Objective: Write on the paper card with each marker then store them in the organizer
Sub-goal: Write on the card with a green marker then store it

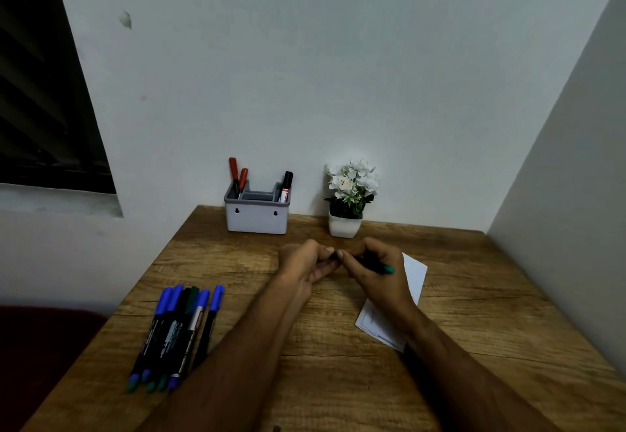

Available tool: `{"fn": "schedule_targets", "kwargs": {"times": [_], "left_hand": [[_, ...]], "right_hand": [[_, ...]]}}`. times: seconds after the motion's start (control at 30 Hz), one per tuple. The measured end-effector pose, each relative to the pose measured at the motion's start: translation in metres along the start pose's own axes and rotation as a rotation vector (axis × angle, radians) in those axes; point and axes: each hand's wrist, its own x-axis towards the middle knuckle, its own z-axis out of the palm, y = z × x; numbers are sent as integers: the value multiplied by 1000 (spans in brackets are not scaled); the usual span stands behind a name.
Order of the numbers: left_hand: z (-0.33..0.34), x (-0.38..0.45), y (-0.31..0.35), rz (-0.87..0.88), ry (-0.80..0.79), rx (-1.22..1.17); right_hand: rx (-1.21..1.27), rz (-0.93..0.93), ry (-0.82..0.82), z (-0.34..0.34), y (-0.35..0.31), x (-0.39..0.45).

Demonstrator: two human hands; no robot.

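Loose markers [176,333]: six in a row, near-left on wooden desk [305,380]
Right hand [376,272]: fingers wrapped round green marker [379,266]
Left hand [306,263]: pinching that marker's cap end
Paper card [415,272]: under right hand
Organizer [256,216]: against wall, two red markers [238,175], one black marker [286,185]

Table [237,262] matt grained wood; organizer [256,219] matt plastic.

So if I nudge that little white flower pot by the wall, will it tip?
The flower pot probably slides rather than tips: its base looks broad. The bouquet stands tall, so a high push might topple it. It likely feels light.
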Motion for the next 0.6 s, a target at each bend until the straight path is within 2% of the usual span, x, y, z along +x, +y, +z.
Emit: {"fn": "schedule_targets", "kwargs": {"times": [0.13, 0.27, 0.43, 0.53, 0.6], "left_hand": [[1, 3, 3, 37, 45, -38], [0, -1, 16, 113, 65, 25], [-19, 7, 46, 337, 230, 19], [-32, 6, 64, 538, 275, 139], [-36, 3, 75, 663, 242, 210]], "right_hand": [[12, -22, 6, 5, 0, 12], [-46, -63, -83, 16, -4, 17], [-69, -59, -292, 34, -18, 21], [-48, 33, -258, 53, -23, 35], [-110, 42, -213, 71, -26, 50]]}}
